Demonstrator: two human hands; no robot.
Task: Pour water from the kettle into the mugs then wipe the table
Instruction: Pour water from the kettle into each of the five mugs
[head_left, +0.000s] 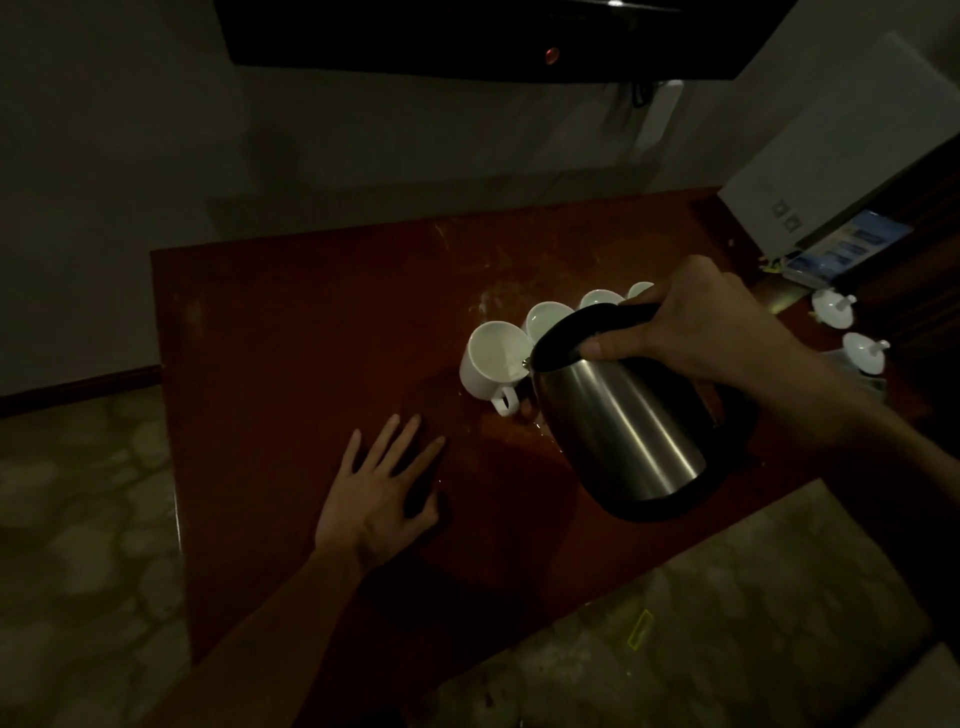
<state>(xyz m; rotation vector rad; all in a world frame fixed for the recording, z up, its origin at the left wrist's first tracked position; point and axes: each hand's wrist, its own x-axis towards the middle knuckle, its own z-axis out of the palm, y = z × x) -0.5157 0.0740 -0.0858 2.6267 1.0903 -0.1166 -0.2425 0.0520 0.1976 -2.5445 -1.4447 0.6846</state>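
My right hand (696, 325) grips the black handle of a steel kettle (628, 421), which is tilted to the left with its spout over the rim of the nearest white mug (485, 364). A thin stream runs from the spout into that mug. Behind it, a row of more white mugs (545, 317) runs back to the right, partly hidden by the kettle and my hand. My left hand (379, 488) rests flat on the red-brown table (291, 332), fingers spread, to the left of the kettle. A wet sheen shows on the table near the kettle's base.
Two white lids or small pots (834, 306) sit at the table's right edge. A white box (841, 150) and blue leaflets (852, 244) stand at the far right corner. A dark screen (467, 36) hangs on the wall above. Patterned floor surrounds the table.
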